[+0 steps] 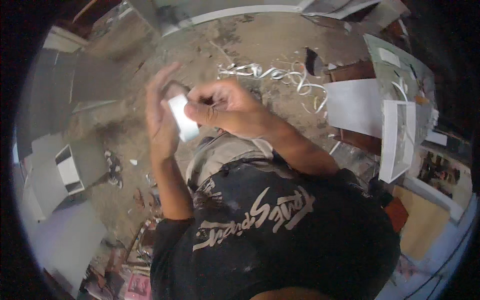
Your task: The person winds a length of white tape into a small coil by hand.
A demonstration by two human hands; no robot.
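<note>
In front of my body, my right hand [227, 107] is closed, thumb and fingers pinching the upper edge of a short, wide white strip [183, 122]. My left hand [161, 112] is raised just left of the strip, its fingers stretched upward and smeared a little by motion. The strip lies close against the left palm; whether it touches is hard to make out. Bright light washes out its surface, so its material does not show.
Long curled white strips [280, 74] lie on the dirty floor [215, 42] ahead. At right stand a white panel [355, 107] and an open white frame [398, 142]. Grey panels [70, 235] are at left, near a white box-like piece [69, 170]. Shoes [114, 169] and clutter lie nearby.
</note>
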